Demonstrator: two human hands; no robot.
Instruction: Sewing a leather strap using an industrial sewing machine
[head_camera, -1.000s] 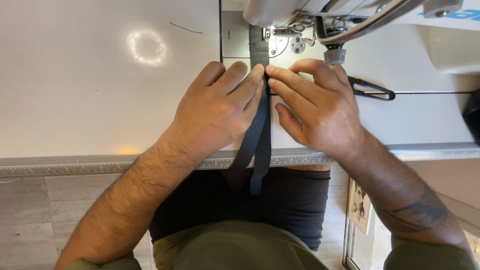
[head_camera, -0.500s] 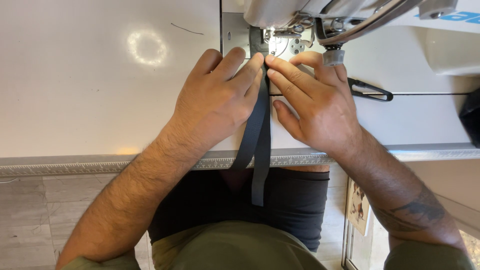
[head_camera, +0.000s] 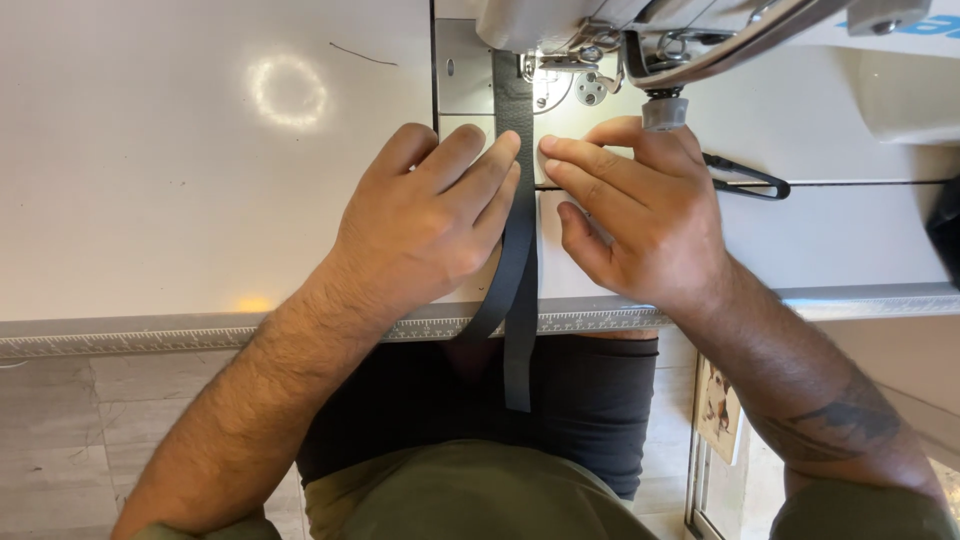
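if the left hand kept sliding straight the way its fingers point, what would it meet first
The left hand points up and right along the dark strap. Its fingertips would probably meet the sewing machine's presser foot area first, though depth is hard to judge.

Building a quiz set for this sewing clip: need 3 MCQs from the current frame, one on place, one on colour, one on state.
1. Where does the strap run?
A. between the two hands
B. left of both hands
C. coiled at the far left of the table

2. What colour is the strap?
A. white
B. dark grey
C. red

3. How does the strap's near end lie?
A. rolled up on the table
B. hanging past the table edge
C. tucked under the right hand

Answers:
1 A: the left hand and right hand press flat on either side of it.
2 B: it shows dark grey against the white table.
3 B: it drops below the ruler-marked edge over the lap.
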